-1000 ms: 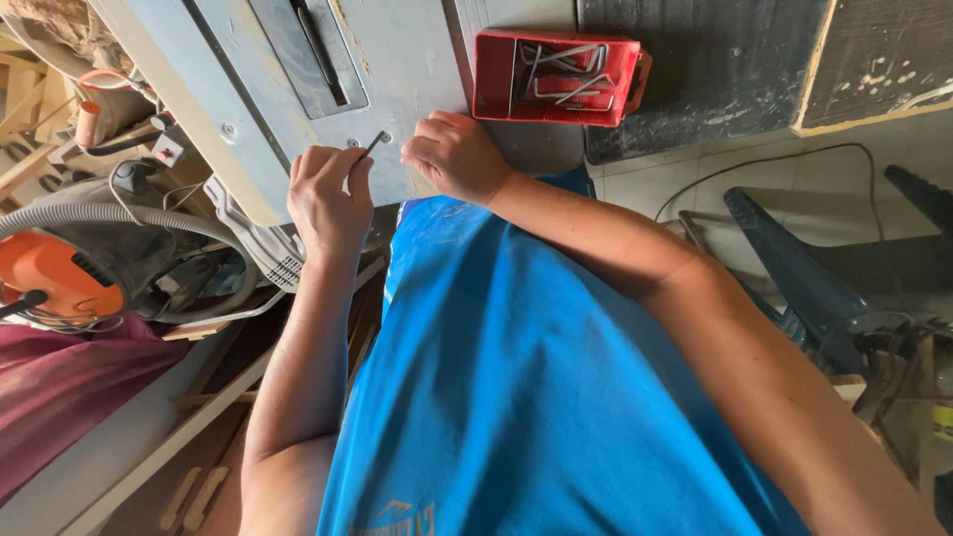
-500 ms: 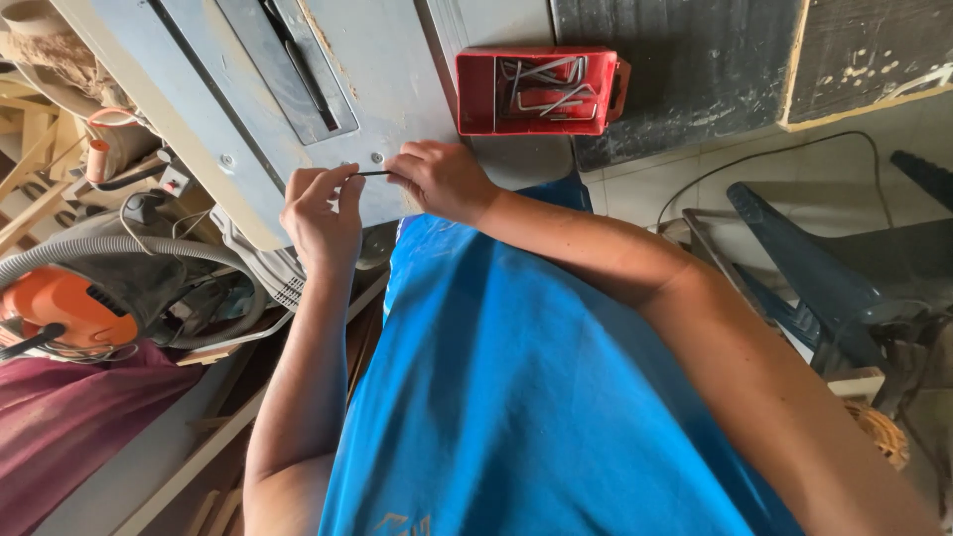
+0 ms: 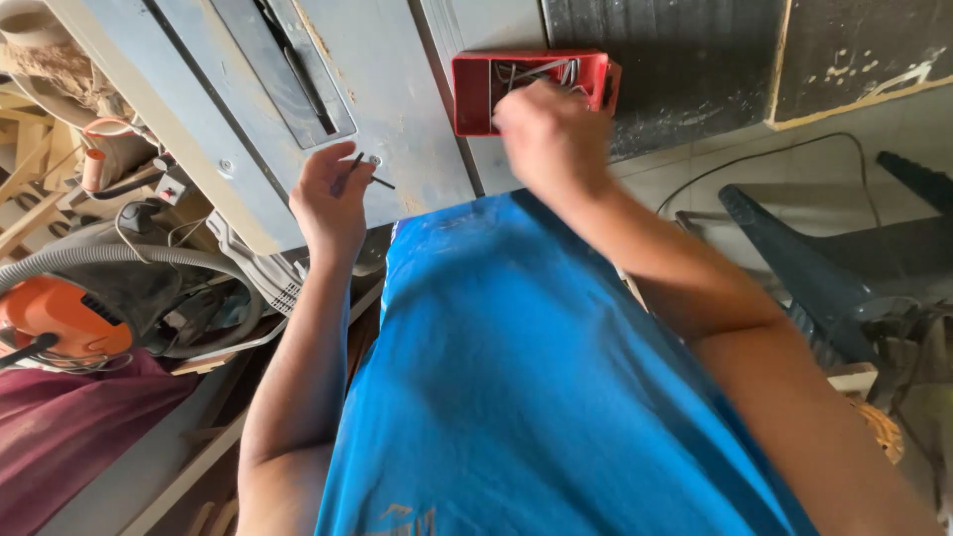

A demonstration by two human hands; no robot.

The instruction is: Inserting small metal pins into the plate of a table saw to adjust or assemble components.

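At red tray [image 3: 475,94]: right hand [image 3: 549,134] (newly).

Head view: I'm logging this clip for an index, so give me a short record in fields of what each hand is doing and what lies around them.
left hand: holds thin dark metal pieces over the grey saw table
right hand: reaches into the red tray, partly covering it
tray contents: thin metal pieces, kind unclear
saw table: dusty, with a blade slot
left of table: orange vacuum with grey hose
clothing: blue shirt
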